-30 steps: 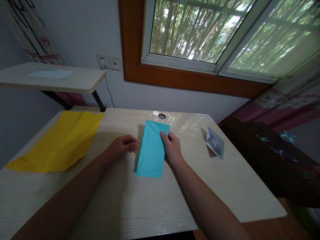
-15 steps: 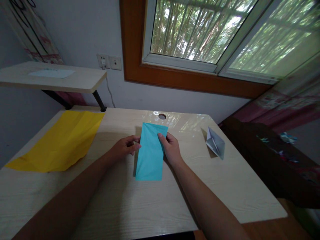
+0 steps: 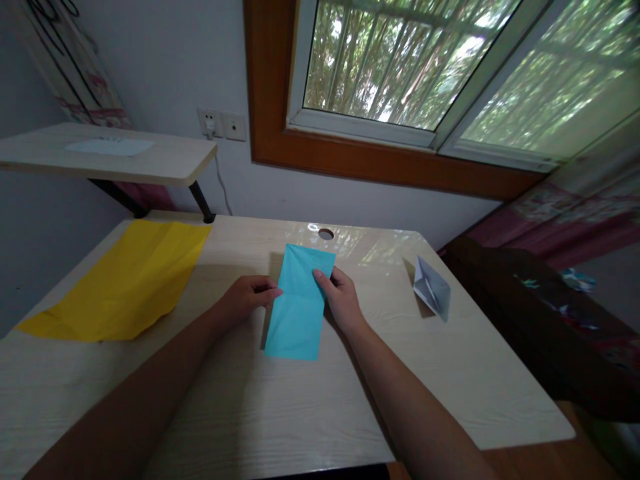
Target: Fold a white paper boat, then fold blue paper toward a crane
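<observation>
A light-blue sheet of paper (image 3: 296,313), folded into a tall rectangle with creases across it, is held just above the desk (image 3: 225,413). My right hand (image 3: 341,293) grips its upper right edge, thumb on the front and fingers behind. At the left edge, my left hand (image 3: 254,293) pinches the paper between thumb and fingers, about midway up. The fingertips behind the paper are hidden.
A yellow sheet (image 3: 125,283) lies at the desk's left, beneath a raised shelf (image 3: 165,160) on black legs. A folded pale paper piece (image 3: 432,290) stands on the right. A cable hole (image 3: 326,234) is near the back edge, below the window.
The blue paper has tilted, its lower end swinging a little to the left. My left hand's fingers have closed in on its left edge.
</observation>
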{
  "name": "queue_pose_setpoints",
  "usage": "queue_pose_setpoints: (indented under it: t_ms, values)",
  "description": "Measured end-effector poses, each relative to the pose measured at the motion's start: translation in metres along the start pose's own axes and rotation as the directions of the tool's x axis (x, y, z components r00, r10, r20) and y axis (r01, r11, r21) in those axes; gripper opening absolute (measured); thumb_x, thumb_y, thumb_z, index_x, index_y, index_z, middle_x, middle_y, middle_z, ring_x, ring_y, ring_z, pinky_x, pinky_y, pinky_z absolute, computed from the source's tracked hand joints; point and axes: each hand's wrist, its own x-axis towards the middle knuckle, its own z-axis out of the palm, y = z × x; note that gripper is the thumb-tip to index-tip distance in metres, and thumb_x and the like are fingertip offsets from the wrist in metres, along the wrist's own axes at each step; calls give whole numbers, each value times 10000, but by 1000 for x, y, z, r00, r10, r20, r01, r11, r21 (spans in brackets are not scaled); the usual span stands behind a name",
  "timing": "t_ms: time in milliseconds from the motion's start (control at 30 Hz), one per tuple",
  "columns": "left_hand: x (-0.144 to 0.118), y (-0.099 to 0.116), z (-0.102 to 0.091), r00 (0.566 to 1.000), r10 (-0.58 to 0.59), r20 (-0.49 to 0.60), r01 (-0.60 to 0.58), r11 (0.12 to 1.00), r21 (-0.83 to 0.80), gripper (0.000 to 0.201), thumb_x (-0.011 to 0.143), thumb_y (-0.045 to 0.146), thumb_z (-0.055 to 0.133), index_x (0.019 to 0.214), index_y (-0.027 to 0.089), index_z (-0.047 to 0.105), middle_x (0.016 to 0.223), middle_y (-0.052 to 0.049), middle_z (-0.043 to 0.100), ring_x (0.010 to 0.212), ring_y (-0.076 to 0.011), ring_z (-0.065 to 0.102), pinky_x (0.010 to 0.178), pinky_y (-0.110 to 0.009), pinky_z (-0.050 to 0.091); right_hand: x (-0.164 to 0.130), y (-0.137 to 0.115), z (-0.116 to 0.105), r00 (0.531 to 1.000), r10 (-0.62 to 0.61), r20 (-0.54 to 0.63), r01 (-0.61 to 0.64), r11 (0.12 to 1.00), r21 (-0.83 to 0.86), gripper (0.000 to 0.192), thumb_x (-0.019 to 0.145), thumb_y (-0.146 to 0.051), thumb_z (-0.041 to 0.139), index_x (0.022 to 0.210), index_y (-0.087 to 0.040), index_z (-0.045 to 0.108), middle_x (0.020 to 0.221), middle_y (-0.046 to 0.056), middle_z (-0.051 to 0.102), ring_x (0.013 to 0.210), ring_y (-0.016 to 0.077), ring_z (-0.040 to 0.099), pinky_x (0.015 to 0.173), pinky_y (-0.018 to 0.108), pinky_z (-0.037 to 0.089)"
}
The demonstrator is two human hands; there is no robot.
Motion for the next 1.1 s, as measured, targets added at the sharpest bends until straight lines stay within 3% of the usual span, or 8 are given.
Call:
queue_pose_setpoints:
  t_ms: [233,367,500,633,900,1100]
  values:
    - [3,-1,-2,972,-11,-233,-17,993,-121,289,821,456,715,747,180,669,641,24,615,624,-131,560,650,-262,445,-1,4,3,974,53,219,-61,998,30,369,778,-468,786,1036,-206,747,1025,45,761,871,229,685,816,365,542]
    - [4,3,-3,960,-23,-280,-17,990,-139,279,808,442,715,731,179,661,629,22,601,614,-133,549,644,-268,456,-4,7,1,945,110,309,-94,993,-65,348,793,-490,764,975,-193,782,991,55,773,853,239,704,812,377,550]
    - [3,9,-4,954,-25,-297,-10,994,-113,283,813,445,700,718,183,652,626,17,597,614,-140,547,645,-275,464,-4,8,-1,937,132,323,-105,990,-98,366,788,-513,759,949,-185,791,936,52,777,813,242,710,780,373,555]
    - [3,9,-5,968,-24,-251,-7,992,-123,282,816,449,698,731,184,659,648,11,615,645,-146,566,673,-280,479,-2,7,-1,950,128,286,-119,992,-47,353,781,-505,769,950,-196,787,948,48,778,808,238,708,776,373,555]
    - [5,0,-7,998,-25,-53,15,982,-189,285,818,454,713,790,173,676,664,6,651,621,-134,566,641,-268,471,2,11,-1,979,124,164,-138,988,72,381,759,-510,792,954,-183,770,959,59,778,809,234,701,778,377,557]
    - [4,-1,-7,999,-24,-28,18,977,-214,267,819,434,726,789,176,662,668,10,653,627,-127,569,644,-262,470,1,13,0,979,123,164,-140,985,97,383,786,-498,777,1020,-196,758,1017,67,776,869,245,710,821,390,563]
